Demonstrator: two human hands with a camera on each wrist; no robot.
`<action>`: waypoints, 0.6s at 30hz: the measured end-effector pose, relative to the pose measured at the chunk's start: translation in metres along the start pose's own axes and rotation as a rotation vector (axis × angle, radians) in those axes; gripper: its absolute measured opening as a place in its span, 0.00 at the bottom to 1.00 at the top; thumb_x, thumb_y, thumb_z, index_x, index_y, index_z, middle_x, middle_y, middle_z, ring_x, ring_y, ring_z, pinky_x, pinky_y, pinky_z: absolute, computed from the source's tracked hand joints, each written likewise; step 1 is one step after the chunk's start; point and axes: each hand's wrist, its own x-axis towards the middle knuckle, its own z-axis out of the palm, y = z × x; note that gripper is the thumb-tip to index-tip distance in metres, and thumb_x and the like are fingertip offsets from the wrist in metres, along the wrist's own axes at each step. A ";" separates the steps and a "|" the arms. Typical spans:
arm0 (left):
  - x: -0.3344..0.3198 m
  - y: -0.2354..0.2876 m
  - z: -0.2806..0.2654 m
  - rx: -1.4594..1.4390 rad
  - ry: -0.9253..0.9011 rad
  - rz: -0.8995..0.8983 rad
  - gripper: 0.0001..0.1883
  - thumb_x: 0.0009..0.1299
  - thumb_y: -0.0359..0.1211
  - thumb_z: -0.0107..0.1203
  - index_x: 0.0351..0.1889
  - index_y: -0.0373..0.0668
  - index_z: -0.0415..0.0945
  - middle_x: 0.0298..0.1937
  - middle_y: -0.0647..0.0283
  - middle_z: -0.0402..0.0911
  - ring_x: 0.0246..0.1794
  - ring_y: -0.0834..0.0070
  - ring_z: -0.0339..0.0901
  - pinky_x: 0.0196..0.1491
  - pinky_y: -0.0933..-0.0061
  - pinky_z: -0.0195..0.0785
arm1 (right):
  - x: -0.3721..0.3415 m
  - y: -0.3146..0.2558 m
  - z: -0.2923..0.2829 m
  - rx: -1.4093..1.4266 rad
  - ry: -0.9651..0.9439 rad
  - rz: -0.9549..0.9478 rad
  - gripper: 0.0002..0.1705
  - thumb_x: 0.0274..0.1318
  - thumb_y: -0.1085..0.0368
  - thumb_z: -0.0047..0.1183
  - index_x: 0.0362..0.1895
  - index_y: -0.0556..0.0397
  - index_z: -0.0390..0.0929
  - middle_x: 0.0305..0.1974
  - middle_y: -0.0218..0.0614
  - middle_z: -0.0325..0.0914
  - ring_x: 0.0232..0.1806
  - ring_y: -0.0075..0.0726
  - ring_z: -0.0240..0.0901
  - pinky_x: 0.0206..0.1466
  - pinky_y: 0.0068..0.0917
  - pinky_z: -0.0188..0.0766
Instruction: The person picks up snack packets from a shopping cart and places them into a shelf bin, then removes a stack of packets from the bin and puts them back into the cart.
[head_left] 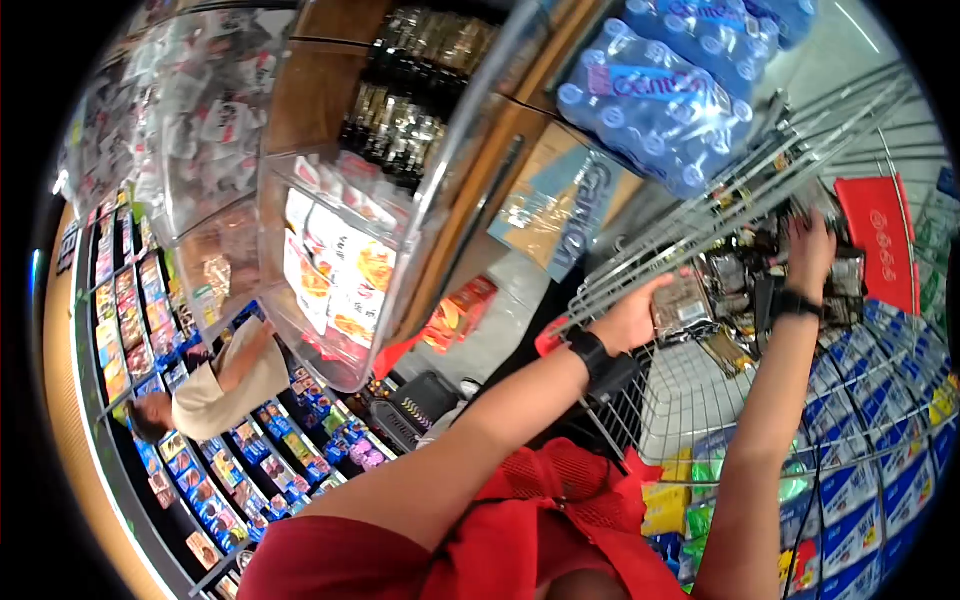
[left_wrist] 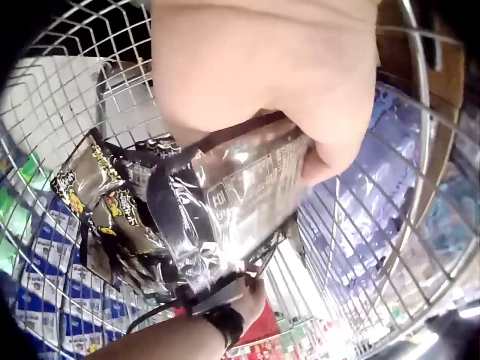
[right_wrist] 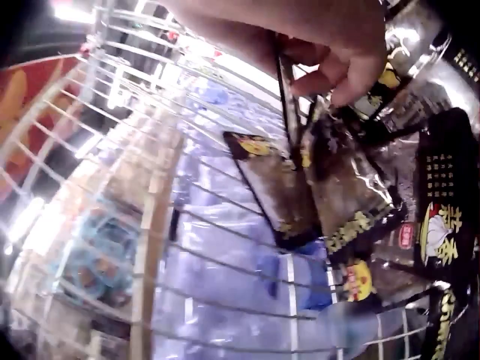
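My left hand (head_left: 632,315) grips a flat, glossy food packet (head_left: 682,305) with a clear brown-looking front and dark border. In the left wrist view the thumb and fingers hold this packet along its upper edge, over the shopping cart (left_wrist: 67,97). Farther from me, my right hand (head_left: 810,250) reaches down among several black-edged packets in the cart. The right wrist view shows its curled fingers (right_wrist: 337,79) pinching the top of a dark packet (right_wrist: 349,184). Another packet (right_wrist: 274,184) leans beside it. More black packets (left_wrist: 124,214) with yellow cartoon figures lie piled between the hands.
Blue shrink-wrapped bottle packs (head_left: 660,100) stand beyond the cart's wire side, near a cardboard box (head_left: 565,195). A red panel (head_left: 878,245) hangs at the cart's far end. Blue-and-white cartons (head_left: 850,400) are stacked on the right. Clear bins (head_left: 340,270) and a person (head_left: 215,390) are at left.
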 end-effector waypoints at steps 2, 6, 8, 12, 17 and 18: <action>0.006 0.002 0.014 0.064 0.005 0.051 0.20 0.77 0.34 0.42 0.63 0.38 0.70 0.63 0.58 0.77 0.61 0.67 0.77 0.64 0.59 0.72 | -0.096 -0.032 0.008 0.279 -0.146 0.059 0.22 0.62 0.66 0.61 0.56 0.60 0.69 0.48 0.45 0.76 0.44 0.41 0.76 0.52 0.37 0.81; 0.008 -0.007 0.037 0.205 0.037 0.104 0.22 0.78 0.35 0.42 0.67 0.39 0.68 0.60 0.55 0.79 0.59 0.69 0.78 0.59 0.65 0.74 | -0.230 -0.028 -0.011 0.507 -0.316 0.541 0.13 0.67 0.61 0.57 0.47 0.57 0.74 0.42 0.36 0.79 0.38 0.27 0.77 0.40 0.23 0.79; 0.000 -0.015 0.044 0.629 0.054 0.232 0.26 0.77 0.48 0.45 0.67 0.44 0.66 0.44 0.65 0.78 0.38 0.78 0.73 0.39 0.74 0.68 | -0.256 0.013 -0.043 -0.045 -0.391 0.692 0.15 0.69 0.56 0.54 0.46 0.55 0.75 0.38 0.33 0.78 0.32 0.23 0.74 0.26 0.17 0.68; -0.013 -0.014 0.044 0.787 -0.043 0.193 0.34 0.73 0.56 0.55 0.70 0.48 0.61 0.30 0.72 0.74 0.15 0.86 0.64 0.17 0.82 0.58 | -0.279 0.015 -0.031 -0.036 -0.361 0.856 0.18 0.70 0.51 0.52 0.46 0.54 0.76 0.31 0.33 0.78 0.23 0.22 0.69 0.19 0.16 0.56; -0.036 0.009 0.053 0.690 -0.002 -0.081 0.27 0.73 0.34 0.50 0.71 0.46 0.66 0.54 0.60 0.80 0.45 0.74 0.80 0.40 0.74 0.77 | -0.280 -0.001 -0.027 -0.432 -0.644 0.974 0.22 0.67 0.49 0.57 0.43 0.58 0.79 0.35 0.45 0.86 0.31 0.34 0.85 0.21 0.17 0.67; -0.034 0.001 0.038 0.609 -0.026 0.044 0.28 0.73 0.31 0.48 0.72 0.43 0.64 0.56 0.56 0.80 0.51 0.68 0.81 0.48 0.67 0.80 | -0.273 -0.002 -0.033 -0.556 -0.708 1.089 0.22 0.67 0.47 0.56 0.42 0.56 0.79 0.35 0.44 0.86 0.31 0.34 0.85 0.21 0.20 0.69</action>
